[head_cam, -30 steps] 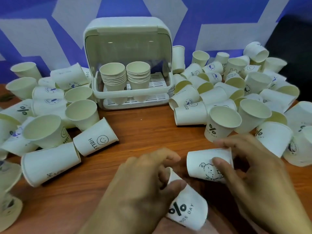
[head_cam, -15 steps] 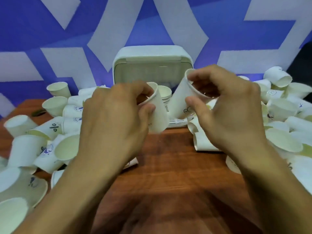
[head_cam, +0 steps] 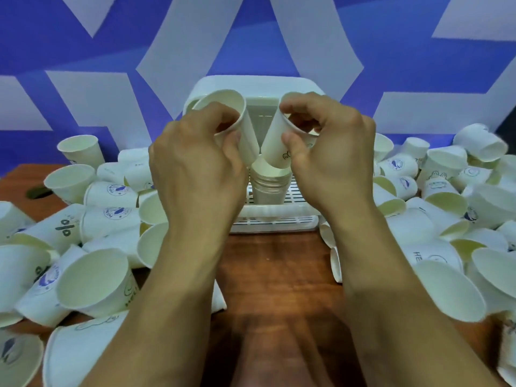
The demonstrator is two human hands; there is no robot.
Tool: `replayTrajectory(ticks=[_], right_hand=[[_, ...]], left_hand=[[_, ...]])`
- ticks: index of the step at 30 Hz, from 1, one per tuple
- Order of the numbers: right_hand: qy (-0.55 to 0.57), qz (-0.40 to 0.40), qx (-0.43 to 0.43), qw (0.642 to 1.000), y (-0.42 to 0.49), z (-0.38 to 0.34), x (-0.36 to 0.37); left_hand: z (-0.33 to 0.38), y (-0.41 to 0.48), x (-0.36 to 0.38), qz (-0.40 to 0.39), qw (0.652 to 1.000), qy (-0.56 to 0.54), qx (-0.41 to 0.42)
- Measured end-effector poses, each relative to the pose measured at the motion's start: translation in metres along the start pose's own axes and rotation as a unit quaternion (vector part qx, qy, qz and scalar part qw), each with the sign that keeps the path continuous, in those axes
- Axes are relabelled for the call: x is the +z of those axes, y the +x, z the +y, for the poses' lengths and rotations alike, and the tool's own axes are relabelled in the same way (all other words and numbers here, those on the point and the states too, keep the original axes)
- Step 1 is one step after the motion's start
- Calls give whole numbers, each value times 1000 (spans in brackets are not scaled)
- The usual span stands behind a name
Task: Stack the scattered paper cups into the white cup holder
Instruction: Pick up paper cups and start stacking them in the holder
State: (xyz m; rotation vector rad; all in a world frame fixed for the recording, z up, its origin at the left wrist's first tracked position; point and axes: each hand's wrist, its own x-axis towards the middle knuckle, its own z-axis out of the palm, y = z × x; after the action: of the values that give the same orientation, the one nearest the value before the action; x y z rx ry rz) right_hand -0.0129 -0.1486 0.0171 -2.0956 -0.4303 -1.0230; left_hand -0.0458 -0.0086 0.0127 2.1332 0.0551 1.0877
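Observation:
My left hand (head_cam: 195,157) grips a white paper cup (head_cam: 240,118) by its rim, mouth up and tilted left. My right hand (head_cam: 332,152) pinches a second paper cup (head_cam: 276,146) with a small drawing on its side; its base dips into the top of a cup stack (head_cam: 269,182) inside the white cup holder (head_cam: 259,85). Both hands are raised in front of the holder's open front. Any second stack in the holder is hidden behind my left hand.
Loose paper cups lie heaped on the wooden table (head_cam: 273,275) at the left (head_cam: 92,280) and right (head_cam: 444,208) of the holder. A blue and white wall (head_cam: 111,51) stands close behind. Bare wood shows between my forearms.
Both hands picked a cup up off the table and carried them forward to the holder. The right cup now reaches the stack's top; the view tilted up.

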Motion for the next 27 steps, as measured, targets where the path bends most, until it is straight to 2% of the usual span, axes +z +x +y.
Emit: replayTrajectory(ticks=[5,8,19,22,27], right_hand=[[21,14,-13,1000,-3,17,22],[21,2,-18,1000,0,24,30],[-36,-193,9,980,-14,42,42],[-36,-192,-5,981,-18,40,46],[-24,-194,24,980,-20,44,48]], left_hand=[[-11,9,13,42,999,-15,-12],[-17,11,20,25,1000,11,-5],[-36,18,29,-6,998,53,-15],[-33,17,28,-11,998,62,-23],[-34,16,30,-49,994,96,-15]])
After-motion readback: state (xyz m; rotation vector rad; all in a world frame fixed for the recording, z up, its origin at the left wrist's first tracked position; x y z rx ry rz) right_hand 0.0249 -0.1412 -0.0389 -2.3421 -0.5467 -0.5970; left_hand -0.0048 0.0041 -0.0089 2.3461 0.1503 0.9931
